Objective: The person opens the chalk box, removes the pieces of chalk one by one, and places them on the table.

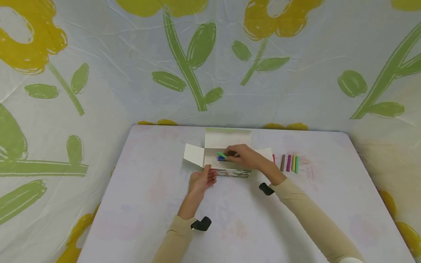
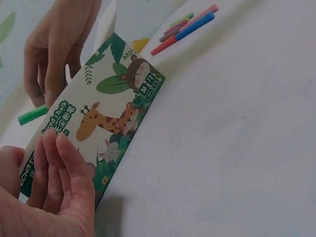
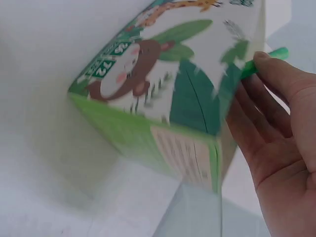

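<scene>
A white and green chalk box [image 1: 230, 173] with animal pictures lies on the table, its lid and side flaps spread out. My left hand [image 1: 198, 181] grips its front left corner, with the fingers against the printed front [image 2: 111, 131]. Over the opening, my right hand [image 1: 245, 156] pinches a green chalk stick [image 3: 281, 53] between thumb and fingers. Below that stick, blue chalk [image 1: 220, 159] shows inside the box. How much more chalk the box holds is hidden by its wall and my right hand.
To the right of the box lie several loose chalk sticks: brown [image 1: 283, 163], purple [image 1: 288, 163], yellow [image 1: 294, 163] and green [image 1: 297, 164]. A red one [image 1: 273, 158] is partly covered by the right flap. Flower-printed cloth [image 1: 296, 91] hangs behind the white table [image 1: 144, 204].
</scene>
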A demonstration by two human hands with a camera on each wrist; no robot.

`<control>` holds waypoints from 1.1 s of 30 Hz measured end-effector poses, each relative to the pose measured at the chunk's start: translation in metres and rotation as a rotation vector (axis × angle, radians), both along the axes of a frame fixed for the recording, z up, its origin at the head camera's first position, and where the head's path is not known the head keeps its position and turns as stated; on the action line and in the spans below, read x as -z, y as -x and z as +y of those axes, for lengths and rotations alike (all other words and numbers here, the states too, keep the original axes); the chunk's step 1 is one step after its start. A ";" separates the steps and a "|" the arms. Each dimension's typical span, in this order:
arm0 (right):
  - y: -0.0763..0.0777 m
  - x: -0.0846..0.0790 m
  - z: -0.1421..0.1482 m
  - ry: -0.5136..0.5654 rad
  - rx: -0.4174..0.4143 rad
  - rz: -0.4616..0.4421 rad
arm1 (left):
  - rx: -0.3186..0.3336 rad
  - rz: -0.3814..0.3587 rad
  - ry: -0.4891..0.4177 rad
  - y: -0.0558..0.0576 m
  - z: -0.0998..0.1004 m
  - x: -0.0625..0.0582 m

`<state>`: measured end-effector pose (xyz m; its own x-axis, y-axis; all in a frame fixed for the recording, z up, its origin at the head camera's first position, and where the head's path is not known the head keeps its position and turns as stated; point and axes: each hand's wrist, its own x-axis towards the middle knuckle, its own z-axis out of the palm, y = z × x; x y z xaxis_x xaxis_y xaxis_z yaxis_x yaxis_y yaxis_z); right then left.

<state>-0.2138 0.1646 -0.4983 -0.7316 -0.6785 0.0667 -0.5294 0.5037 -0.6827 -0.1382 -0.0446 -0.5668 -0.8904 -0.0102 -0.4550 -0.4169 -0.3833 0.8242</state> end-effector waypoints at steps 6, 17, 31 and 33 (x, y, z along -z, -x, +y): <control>-0.007 -0.010 0.021 0.027 0.072 0.002 | 0.008 0.001 -0.003 0.000 -0.001 -0.001; -0.022 -0.021 0.059 0.091 0.229 -0.015 | 0.021 -0.002 0.001 0.000 -0.002 0.001; -0.043 -0.032 0.110 0.192 0.417 -0.091 | 0.011 0.001 0.001 0.000 0.000 0.000; -0.046 -0.030 0.119 0.211 0.447 -0.111 | 0.011 -0.002 0.002 0.000 0.000 0.000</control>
